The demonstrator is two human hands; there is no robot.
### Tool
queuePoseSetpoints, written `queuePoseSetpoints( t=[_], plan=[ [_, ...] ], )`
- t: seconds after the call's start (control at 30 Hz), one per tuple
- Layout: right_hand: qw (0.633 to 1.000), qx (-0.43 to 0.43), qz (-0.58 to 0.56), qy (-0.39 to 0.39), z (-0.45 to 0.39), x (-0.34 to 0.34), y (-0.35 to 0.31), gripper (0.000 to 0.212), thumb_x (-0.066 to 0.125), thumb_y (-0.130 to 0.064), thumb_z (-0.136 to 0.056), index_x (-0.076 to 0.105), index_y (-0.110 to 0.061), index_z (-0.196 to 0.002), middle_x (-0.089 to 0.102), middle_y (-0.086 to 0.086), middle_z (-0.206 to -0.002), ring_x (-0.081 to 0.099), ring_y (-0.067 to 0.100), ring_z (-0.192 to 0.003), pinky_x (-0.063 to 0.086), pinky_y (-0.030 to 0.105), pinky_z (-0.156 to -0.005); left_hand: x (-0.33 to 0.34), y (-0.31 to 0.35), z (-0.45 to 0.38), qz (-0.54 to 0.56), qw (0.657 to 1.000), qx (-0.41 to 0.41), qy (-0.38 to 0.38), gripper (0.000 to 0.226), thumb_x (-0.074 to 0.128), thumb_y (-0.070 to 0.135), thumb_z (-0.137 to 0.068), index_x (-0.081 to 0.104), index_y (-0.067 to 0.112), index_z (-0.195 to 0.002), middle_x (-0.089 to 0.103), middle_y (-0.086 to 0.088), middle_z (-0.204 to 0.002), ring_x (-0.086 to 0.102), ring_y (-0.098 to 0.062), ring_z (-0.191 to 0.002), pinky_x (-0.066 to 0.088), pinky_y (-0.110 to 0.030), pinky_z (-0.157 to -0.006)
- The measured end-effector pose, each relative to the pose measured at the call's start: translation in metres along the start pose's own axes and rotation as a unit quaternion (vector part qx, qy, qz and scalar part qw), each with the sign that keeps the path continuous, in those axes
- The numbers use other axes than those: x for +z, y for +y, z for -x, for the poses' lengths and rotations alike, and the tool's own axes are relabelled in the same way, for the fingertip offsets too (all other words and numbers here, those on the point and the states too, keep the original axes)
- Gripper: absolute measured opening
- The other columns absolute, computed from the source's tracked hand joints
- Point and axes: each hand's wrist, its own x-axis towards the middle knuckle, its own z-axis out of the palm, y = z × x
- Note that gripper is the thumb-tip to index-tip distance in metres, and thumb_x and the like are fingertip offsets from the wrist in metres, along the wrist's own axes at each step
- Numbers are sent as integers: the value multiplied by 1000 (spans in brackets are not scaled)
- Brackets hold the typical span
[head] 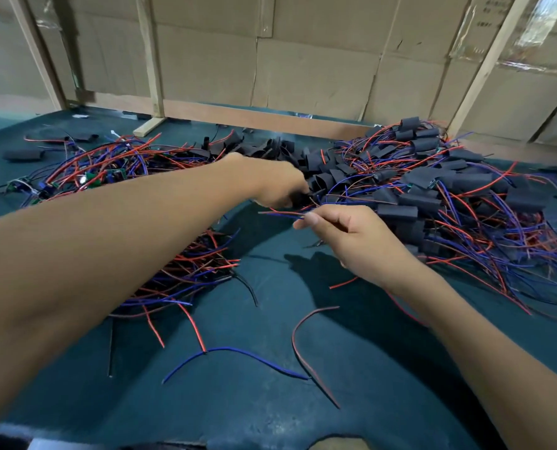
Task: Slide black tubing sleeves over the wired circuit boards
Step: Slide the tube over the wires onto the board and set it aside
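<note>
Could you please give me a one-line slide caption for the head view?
Left hand reaches into black sleeves while right hand pinches wires.

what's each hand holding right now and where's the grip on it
The right hand pinches thin red and blue wires near their loose ends. The left hand closes on a black sleeve at the pile's edge; its exact grip is hidden.

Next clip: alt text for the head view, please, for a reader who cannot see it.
A left hand reaches into a pile of black sleeves while the right hand pinches thin wires. Heaps of red and blue wires cover a dark green table.
</note>
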Motion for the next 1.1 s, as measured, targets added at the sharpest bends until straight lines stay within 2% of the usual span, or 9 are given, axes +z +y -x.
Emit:
queuePoseSetpoints(
  t=[0.17,0.27,0.37,0.5,0.67,0.77,0.9,1.0,1.1],
  plan=[
    [996,30,-79,33,-6,-5,2,30,48,-14,-107,72,-25,-93,45,-8,-52,36,10,-44,31,27,-50,-7,-6,-9,-7,1000,-10,18,14,71,28,-86,63,17,-89,64,-2,-80,60,-31,-80,54,-45,-78],
    [992,56,-91,67,-8,-7,2,29,47,-14,-107,74,-21,-98,41,-14,-51,31,7,-43,27,25,-50,-12,-9,-4,10,998,-55,30,40,78,34,-83,63,15,-116,68,-9,-103,62,-35,-100,52,-41,-84],
    [991,32,-32,129,-6,-14,2,28,55,-30,-105,79,-20,-96,36,-14,-42,32,5,-42,29,25,-51,-7,1,21,107,983,-87,125,56,76,29,-86,56,12,-136,67,-11,-123,61,-32,-115,48,-35,-92],
    [983,7,-24,183,-4,-19,-2,23,67,-32,-98,80,-18,-86,54,-20,-47,47,-2,-49,33,9,-56,16,28,71,298,918,-105,240,42,78,26,-86,67,24,-126,72,-1,-117,64,-13,-112,45,-18,-92],
    [981,-16,-25,194,-1,-15,-7,18,73,-29,-93,81,-18,-79,54,-20,-47,46,0,-48,32,9,-55,39,51,98,445,806,-145,363,28,81,19,-82,73,37,-103,69,28,-91,59,19,-94,44,-3,-87],
    [983,-26,-41,177,0,-13,-10,16,76,-27,-90,81,-20,-78,67,-8,-60,50,2,-57,38,19,-58,48,59,103,430,805,-141,384,34,80,23,-83,72,34,-114,66,29,-100,56,23,-96,40,-1,-90],
    [988,-42,-41,142,3,-7,-9,16,77,-26,-90,80,-20,-75,67,0,-61,48,9,-57,36,29,-55,50,67,107,413,815,-110,391,39,80,21,-84,70,28,-121,69,19,-110,62,5,-105,44,-11,-97],
    [991,-47,-14,124,2,-3,-6,18,77,-23,-90,76,-21,-72,56,-12,-53,40,4,-50,30,19,-52,52,73,110,351,844,-68,400,34,77,14,-86,72,19,-119,69,13,-110,63,-3,-102,46,-18,-96],
    [995,-33,-16,98,2,-2,-5,13,78,-33,-89,76,-25,-79,49,-8,-51,37,6,-50,29,18,-52,52,73,111,331,832,-75,438,18,75,8,-88,76,15,-105,73,10,-95,64,-7,-90,49,-24,-85]
  ],
)
